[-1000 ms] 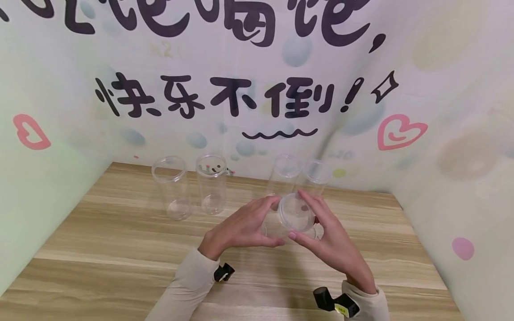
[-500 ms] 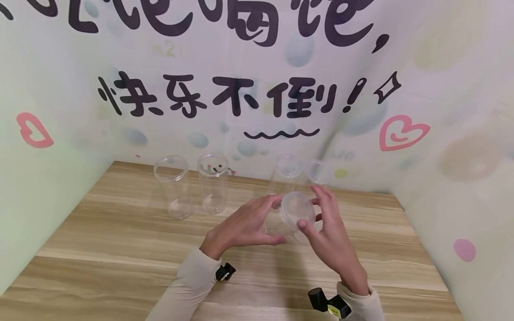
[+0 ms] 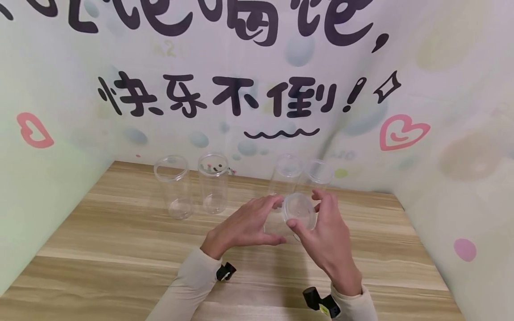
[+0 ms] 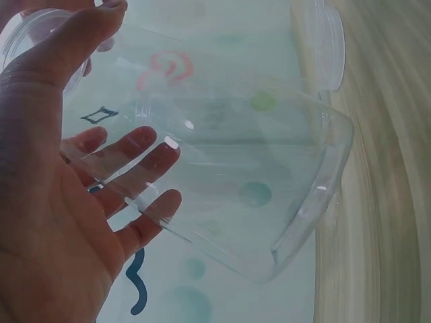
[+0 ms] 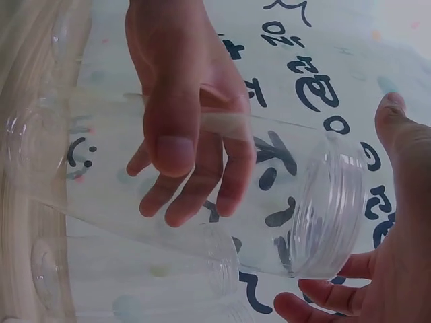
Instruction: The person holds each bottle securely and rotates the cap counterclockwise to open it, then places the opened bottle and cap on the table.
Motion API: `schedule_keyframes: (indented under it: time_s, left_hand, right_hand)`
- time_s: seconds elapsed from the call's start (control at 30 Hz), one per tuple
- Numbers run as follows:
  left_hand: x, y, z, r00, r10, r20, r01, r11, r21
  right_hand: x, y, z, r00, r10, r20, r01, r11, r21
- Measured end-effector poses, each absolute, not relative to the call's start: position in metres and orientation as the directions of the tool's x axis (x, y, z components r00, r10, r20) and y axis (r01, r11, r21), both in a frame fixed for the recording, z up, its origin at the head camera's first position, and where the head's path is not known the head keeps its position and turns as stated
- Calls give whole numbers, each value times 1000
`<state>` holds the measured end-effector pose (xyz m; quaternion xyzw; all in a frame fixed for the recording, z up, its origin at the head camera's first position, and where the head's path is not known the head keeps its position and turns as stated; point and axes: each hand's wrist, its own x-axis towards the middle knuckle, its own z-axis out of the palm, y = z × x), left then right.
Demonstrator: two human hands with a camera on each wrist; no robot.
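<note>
In the head view a clear plastic jar (image 3: 277,225) is held tilted over the table, lid end toward me. My left hand (image 3: 246,225) grips its body, thumb on one side and fingers on the other; in the left wrist view the fingers (image 4: 145,161) show through the clear wall. A translucent round lid (image 3: 299,210) sits on the mouth of the jar. My right hand (image 3: 327,236) is curled round the lid, its thumb over the near edge and fingers at the right side. The ribbed lid side (image 5: 330,208) shows in the right wrist view.
At the back left stand two uncovered clear jars, one (image 3: 174,189) beside the other (image 3: 213,185). Two more jars, with lidded tops, stand at the back right, the left one (image 3: 288,171) next to the right one (image 3: 319,171). A printed backdrop (image 3: 225,53) encloses the wooden table (image 3: 120,249).
My right hand has shifted left and turned about the lid, its thumb moving up over the lid's near edge. My left hand keeps its grip on the jar.
</note>
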<state>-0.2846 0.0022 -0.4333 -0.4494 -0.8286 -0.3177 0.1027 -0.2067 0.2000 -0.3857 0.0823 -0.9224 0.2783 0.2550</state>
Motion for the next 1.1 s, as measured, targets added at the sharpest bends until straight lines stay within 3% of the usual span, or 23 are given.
schedule_keyframes:
  time_s: [0.6,0.83,1.1]
  left_hand:
    - [-284,2,-434,-564,710,423,820,418,392]
    - [-283,2,-435,-572,716,400,816,443,372]
    - [-283,2,-434,-573,710,410,817,454,355]
  right_hand:
    - [-207,198,-387,-891,-23,453,-189,927,-324]
    - [-207,202,-386,-942,-4,334,-134,921,-367]
    - [-206,204,-385,-942,-28,335,-173,895,-412]
